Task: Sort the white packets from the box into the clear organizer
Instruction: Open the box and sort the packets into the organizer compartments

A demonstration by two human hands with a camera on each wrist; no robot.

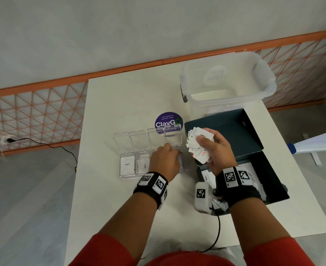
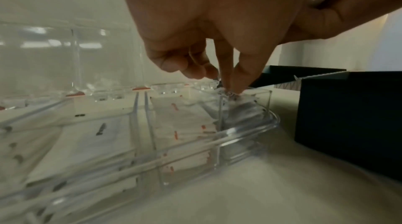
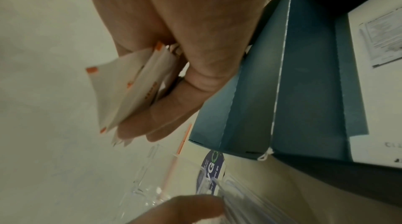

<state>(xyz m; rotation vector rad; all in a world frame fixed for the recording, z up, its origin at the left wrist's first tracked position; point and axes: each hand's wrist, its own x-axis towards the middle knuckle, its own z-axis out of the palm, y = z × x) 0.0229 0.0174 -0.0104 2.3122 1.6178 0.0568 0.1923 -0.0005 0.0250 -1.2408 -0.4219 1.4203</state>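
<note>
The clear organizer [image 1: 126, 176] lies on the white table with its lids flipped back, and several compartments hold white packets [image 1: 127, 164]. My left hand [image 1: 172, 150] reaches down into the rightmost compartment [image 2: 245, 116]. In the left wrist view my left hand [image 2: 229, 90] pinches a packet between thumb and forefinger at that compartment's top. My right hand [image 1: 212, 148] hovers over the open dark box [image 1: 254, 162] and grips a fanned stack of white packets [image 1: 196, 143]. The right wrist view shows the same stack [image 3: 121, 93] under the curled fingers [image 3: 174, 107].
A large clear plastic tub [image 1: 227, 81] stands behind the box. A round purple sticker [image 1: 169, 120] lies behind the organizer. A black cable [image 1: 218, 233] runs off the table's near edge. More papers lie in the box's near half [image 1: 246, 167]. An orange mesh railing [image 1: 43, 108] borders the far side.
</note>
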